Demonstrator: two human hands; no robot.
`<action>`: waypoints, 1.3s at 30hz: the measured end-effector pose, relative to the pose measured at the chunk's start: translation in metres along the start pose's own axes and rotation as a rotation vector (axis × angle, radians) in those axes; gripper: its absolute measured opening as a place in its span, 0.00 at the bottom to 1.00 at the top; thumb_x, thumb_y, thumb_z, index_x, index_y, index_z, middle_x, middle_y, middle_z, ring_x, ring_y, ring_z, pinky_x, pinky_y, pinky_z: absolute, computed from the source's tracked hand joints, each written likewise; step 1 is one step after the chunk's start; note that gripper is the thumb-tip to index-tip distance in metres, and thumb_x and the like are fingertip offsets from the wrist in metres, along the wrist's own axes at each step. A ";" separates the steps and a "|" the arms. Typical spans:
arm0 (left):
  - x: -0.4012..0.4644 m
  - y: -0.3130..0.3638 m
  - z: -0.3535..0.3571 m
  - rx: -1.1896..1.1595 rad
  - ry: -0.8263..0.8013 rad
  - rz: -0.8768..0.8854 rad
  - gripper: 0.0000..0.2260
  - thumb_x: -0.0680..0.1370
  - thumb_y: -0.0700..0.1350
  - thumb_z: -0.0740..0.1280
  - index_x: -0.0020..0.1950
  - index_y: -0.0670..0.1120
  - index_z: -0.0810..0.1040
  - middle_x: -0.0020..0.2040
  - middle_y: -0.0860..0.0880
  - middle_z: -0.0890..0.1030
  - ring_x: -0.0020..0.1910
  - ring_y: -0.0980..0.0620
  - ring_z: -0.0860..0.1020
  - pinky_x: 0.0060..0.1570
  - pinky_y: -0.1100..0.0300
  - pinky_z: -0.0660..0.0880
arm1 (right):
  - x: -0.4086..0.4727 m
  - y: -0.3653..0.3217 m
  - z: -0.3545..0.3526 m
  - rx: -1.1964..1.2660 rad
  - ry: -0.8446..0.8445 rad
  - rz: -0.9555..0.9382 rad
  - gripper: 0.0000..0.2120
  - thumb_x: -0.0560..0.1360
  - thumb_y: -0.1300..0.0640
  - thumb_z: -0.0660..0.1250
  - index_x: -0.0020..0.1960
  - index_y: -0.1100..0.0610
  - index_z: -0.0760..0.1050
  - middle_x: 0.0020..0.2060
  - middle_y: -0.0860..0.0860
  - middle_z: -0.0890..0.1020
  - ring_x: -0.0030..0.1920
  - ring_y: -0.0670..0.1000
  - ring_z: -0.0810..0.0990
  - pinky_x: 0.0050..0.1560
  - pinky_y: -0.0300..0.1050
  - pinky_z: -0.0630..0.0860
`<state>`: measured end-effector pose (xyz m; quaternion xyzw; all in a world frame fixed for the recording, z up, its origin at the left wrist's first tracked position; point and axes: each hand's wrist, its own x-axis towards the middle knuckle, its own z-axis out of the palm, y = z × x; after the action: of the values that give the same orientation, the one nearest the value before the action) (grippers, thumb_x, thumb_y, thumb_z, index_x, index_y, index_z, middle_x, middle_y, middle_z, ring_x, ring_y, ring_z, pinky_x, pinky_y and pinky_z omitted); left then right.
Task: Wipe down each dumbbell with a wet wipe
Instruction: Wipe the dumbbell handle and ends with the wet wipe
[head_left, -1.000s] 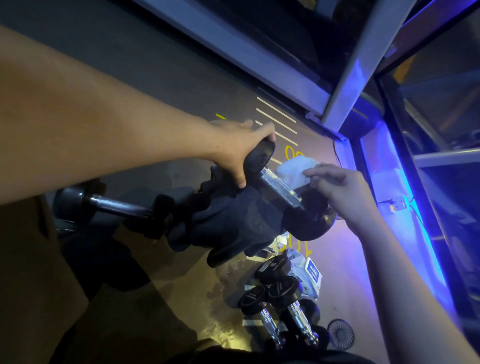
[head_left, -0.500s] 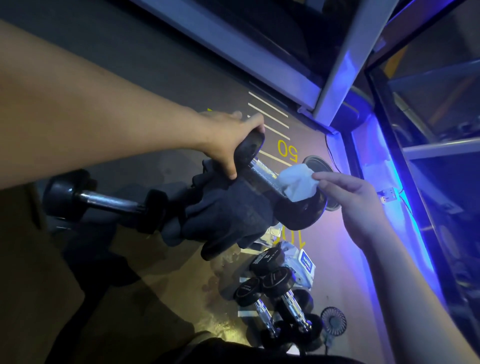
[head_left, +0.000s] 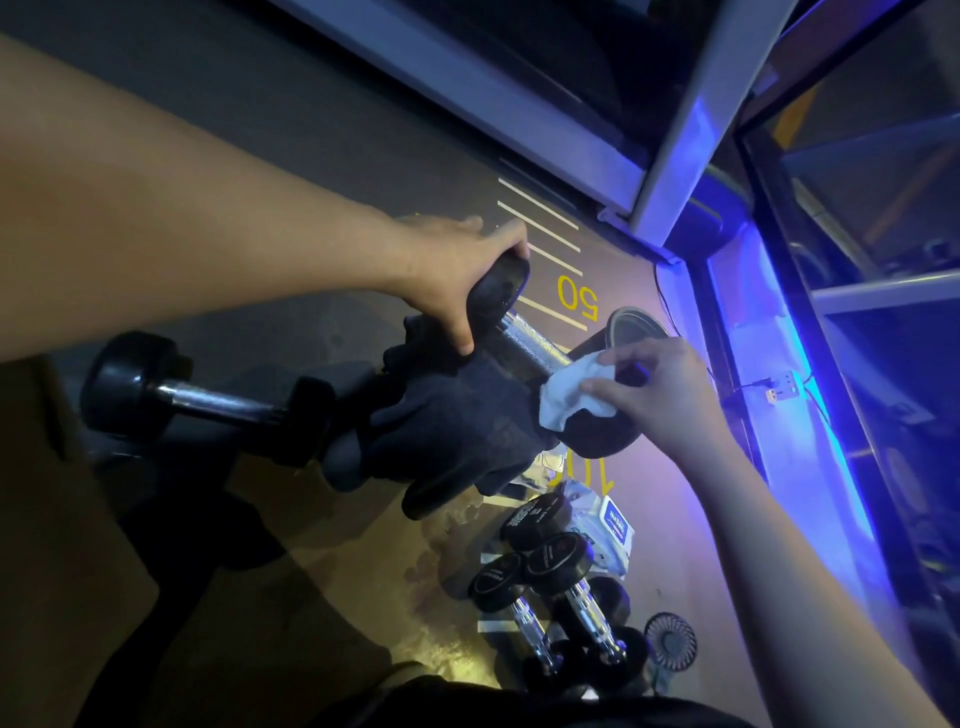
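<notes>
Dumbbell (head_left: 524, 343) held up off the floor, long axis running from upper left to lower right in the head view, tilted so the right end sits lower. Left hand (head_left: 457, 270) grips the upper-left head, fingers curled over its top edge and thumb down its near face. Knurled chrome handle shows bare between the two heads. Right hand (head_left: 665, 395) presses a white wet wipe (head_left: 566, 395) against the lower-right head, fingers bent round the wipe and pinching it onto the rubber; the wipe covers the head's inner rim where the handle meets it. A dark pair of gloves (head_left: 457, 431) hangs in front of the lower part of the dumbbell; what it rests on cannot be told. A second dumbbell (head_left: 208, 400) lies to the left, axis near level. On the floor (head_left: 363, 545) below: a cluster of small dumbbells (head_left: 556, 587) with chrome handles, a wet wipe pack (head_left: 613, 530) just beside them, a small fan (head_left: 670, 642) near their far ends. Floor is dark, marked with yellow lines and the number 50 (head_left: 577, 304). Pale metal frame (head_left: 519, 98) runs along the top; strong blue light on the right.
</notes>
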<state>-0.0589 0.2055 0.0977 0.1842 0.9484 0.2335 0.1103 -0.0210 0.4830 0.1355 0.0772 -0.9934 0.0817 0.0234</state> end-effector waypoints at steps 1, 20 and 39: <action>0.000 0.000 0.000 0.000 0.000 0.003 0.47 0.57 0.59 0.83 0.65 0.62 0.56 0.59 0.48 0.71 0.56 0.41 0.78 0.54 0.44 0.76 | 0.002 0.001 0.003 -0.069 -0.013 -0.005 0.18 0.62 0.42 0.80 0.47 0.48 0.84 0.42 0.45 0.79 0.51 0.50 0.76 0.56 0.45 0.71; 0.000 -0.002 0.001 0.008 -0.003 0.014 0.47 0.57 0.58 0.83 0.65 0.61 0.56 0.62 0.48 0.71 0.55 0.41 0.78 0.53 0.44 0.78 | 0.024 -0.011 0.032 -0.582 -0.159 -0.101 0.25 0.66 0.26 0.65 0.42 0.47 0.78 0.36 0.47 0.78 0.53 0.54 0.75 0.69 0.61 0.59; -0.003 -0.002 0.003 -0.018 -0.001 0.039 0.46 0.59 0.56 0.83 0.67 0.60 0.57 0.66 0.48 0.70 0.57 0.41 0.78 0.53 0.44 0.78 | 0.078 -0.020 0.010 -0.374 -0.890 0.089 0.26 0.52 0.38 0.81 0.47 0.46 0.84 0.40 0.47 0.86 0.46 0.52 0.85 0.49 0.49 0.83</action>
<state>-0.0559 0.2042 0.0948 0.2017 0.9424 0.2440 0.1077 -0.0953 0.4498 0.1333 0.0563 -0.9070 -0.1382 -0.3939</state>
